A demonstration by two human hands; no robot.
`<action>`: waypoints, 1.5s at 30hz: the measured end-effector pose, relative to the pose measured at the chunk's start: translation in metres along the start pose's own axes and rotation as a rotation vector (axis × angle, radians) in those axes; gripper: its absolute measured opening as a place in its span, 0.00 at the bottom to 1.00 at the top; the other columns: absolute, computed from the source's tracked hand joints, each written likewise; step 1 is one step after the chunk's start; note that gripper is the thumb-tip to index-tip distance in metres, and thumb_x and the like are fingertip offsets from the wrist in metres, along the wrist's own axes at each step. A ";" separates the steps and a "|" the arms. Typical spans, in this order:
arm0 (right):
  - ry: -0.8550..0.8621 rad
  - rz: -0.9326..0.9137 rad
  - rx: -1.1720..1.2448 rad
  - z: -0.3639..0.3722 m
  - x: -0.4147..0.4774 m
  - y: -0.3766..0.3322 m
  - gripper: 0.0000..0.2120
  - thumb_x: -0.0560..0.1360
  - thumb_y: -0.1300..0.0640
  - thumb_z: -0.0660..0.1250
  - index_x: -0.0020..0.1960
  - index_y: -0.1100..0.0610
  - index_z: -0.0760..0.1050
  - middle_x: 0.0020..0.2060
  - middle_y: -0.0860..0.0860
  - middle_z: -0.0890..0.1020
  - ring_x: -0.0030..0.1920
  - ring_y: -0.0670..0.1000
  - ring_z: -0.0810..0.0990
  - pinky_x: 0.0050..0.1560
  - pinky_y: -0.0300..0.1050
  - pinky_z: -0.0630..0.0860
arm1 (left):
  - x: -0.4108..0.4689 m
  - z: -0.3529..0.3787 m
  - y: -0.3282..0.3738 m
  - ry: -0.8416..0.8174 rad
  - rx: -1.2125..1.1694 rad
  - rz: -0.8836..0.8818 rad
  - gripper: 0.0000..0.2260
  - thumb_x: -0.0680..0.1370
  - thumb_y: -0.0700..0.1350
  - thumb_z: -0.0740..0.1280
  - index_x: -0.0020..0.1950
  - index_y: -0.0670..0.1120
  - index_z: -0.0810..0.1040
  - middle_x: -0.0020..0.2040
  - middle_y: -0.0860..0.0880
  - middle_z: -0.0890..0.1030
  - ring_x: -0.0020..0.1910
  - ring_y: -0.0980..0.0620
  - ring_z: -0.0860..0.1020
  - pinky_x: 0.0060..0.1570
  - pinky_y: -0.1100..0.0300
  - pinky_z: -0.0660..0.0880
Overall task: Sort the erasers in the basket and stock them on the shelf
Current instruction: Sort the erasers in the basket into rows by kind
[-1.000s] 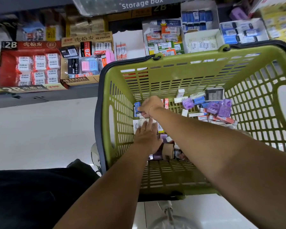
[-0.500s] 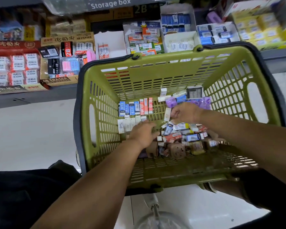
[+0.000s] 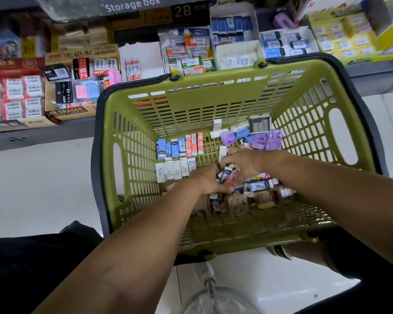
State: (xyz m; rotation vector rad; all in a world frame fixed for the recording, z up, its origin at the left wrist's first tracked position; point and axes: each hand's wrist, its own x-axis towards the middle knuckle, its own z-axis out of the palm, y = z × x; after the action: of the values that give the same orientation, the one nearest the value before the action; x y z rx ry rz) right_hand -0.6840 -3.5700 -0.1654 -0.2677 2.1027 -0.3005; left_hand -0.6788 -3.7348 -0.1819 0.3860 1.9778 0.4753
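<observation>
At the edges of my feed
I see pale floor (image 3: 43, 177) at left, a clear container labelled "Storage box" (image 3: 89, 7) along the top, dark clothing (image 3: 32, 268) lower left, and striped footwear (image 3: 279, 250) lower right.

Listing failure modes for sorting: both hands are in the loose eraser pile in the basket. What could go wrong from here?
The left hand sits close beside the sorted rows; a sweep could knock them into the loose pile. It and the right hand cover part of that pile, hiding labels, so kinds may get mixed. The basket has a slotted floor, where small ones might snag or tip.
</observation>
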 end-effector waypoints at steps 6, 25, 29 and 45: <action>0.053 -0.078 0.062 0.000 0.004 0.002 0.19 0.68 0.51 0.76 0.57 0.48 0.76 0.54 0.48 0.70 0.58 0.50 0.69 0.56 0.43 0.68 | 0.007 0.010 0.010 0.091 -0.177 -0.061 0.32 0.68 0.56 0.76 0.64 0.44 0.68 0.60 0.47 0.74 0.59 0.47 0.74 0.51 0.57 0.71; -0.033 0.097 0.001 -0.010 -0.003 0.017 0.30 0.71 0.53 0.74 0.69 0.57 0.68 0.63 0.53 0.72 0.61 0.54 0.73 0.58 0.44 0.71 | 0.011 0.009 0.013 0.135 -0.207 0.024 0.25 0.74 0.45 0.72 0.67 0.42 0.68 0.60 0.45 0.76 0.54 0.46 0.75 0.49 0.59 0.71; 0.017 0.097 -0.159 0.002 0.000 0.009 0.28 0.70 0.50 0.74 0.66 0.56 0.69 0.61 0.52 0.73 0.58 0.54 0.75 0.52 0.45 0.73 | 0.000 -0.009 -0.001 0.133 -0.576 -0.066 0.12 0.75 0.45 0.71 0.55 0.48 0.72 0.52 0.44 0.79 0.45 0.49 0.78 0.39 0.59 0.76; 0.262 0.048 0.822 -0.030 -0.002 -0.012 0.16 0.71 0.45 0.71 0.33 0.52 0.68 0.20 0.44 0.70 0.22 0.46 0.69 0.31 0.40 0.69 | -0.069 -0.043 -0.029 0.360 -1.725 -0.150 0.27 0.71 0.33 0.73 0.69 0.37 0.69 0.58 0.41 0.78 0.49 0.50 0.81 0.40 0.65 0.79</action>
State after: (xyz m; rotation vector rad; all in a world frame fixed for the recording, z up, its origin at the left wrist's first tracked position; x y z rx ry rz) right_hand -0.7080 -3.5773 -0.1447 0.3263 2.0418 -1.1731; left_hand -0.6905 -3.7994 -0.1256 -0.9641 1.2108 1.9285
